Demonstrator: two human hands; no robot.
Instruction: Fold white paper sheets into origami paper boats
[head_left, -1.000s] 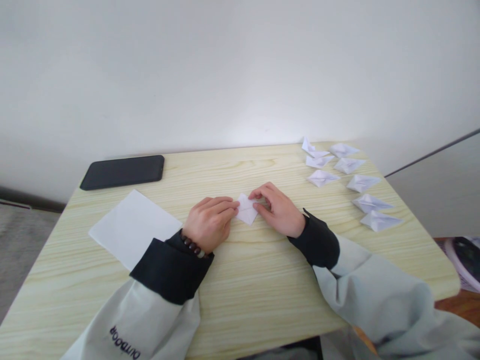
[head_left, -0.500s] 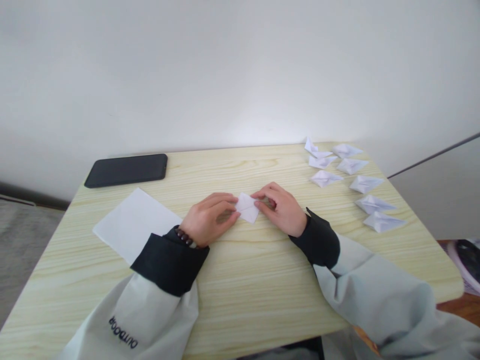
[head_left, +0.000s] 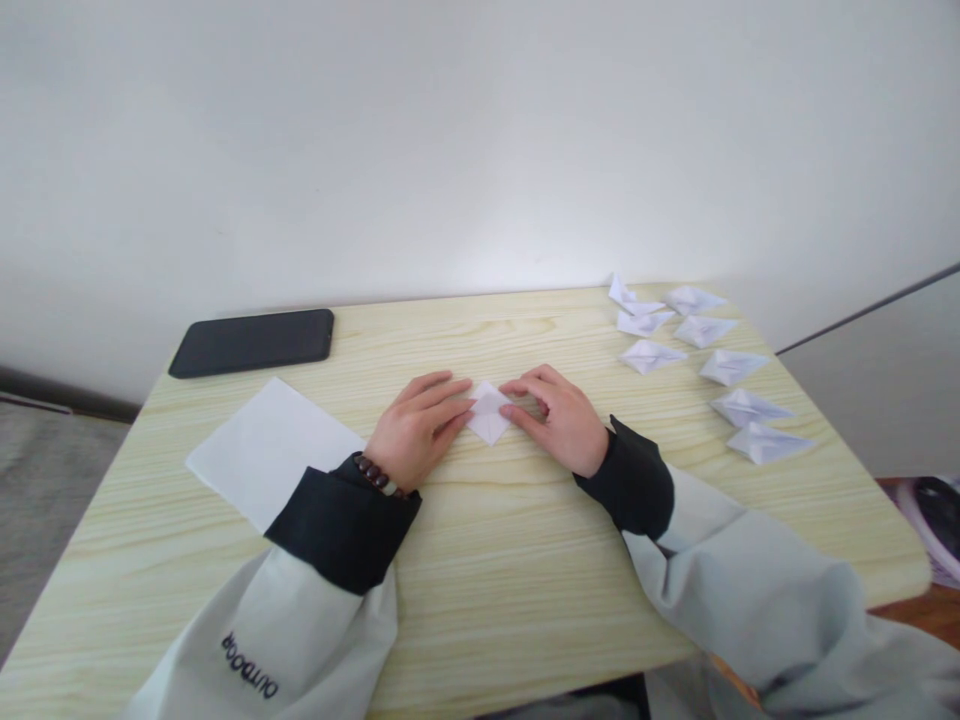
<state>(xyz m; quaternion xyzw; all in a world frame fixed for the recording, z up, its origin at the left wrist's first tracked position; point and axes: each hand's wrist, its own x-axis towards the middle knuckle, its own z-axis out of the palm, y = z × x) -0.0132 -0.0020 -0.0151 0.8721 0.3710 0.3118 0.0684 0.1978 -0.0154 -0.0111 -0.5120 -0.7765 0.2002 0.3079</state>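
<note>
A small white folded paper (head_left: 490, 414) lies on the table in front of me, turned like a diamond, with crease lines across it. My left hand (head_left: 424, 428) has its index fingertip and thumb at the paper's left corner, the other fingers stretched out beyond. At the right corner, my right hand (head_left: 559, 415) pinches the paper between thumb and index finger. Farther right stand several folded paper boats (head_left: 651, 356), white and pointed. Partly under my left sleeve lies flat white paper (head_left: 274, 445).
A black phone (head_left: 251, 342) lies at the table's back left. The wood-patterned table (head_left: 495, 570) meets a white wall (head_left: 480, 150) behind. Beyond the right edge, a round pale-rimmed object (head_left: 934, 525) is partly in view on the floor.
The small paper has turned slightly between my hands and now stands more squarely as a diamond. My left fingers have shifted from a pinch to lying flatter at its left corner.
</note>
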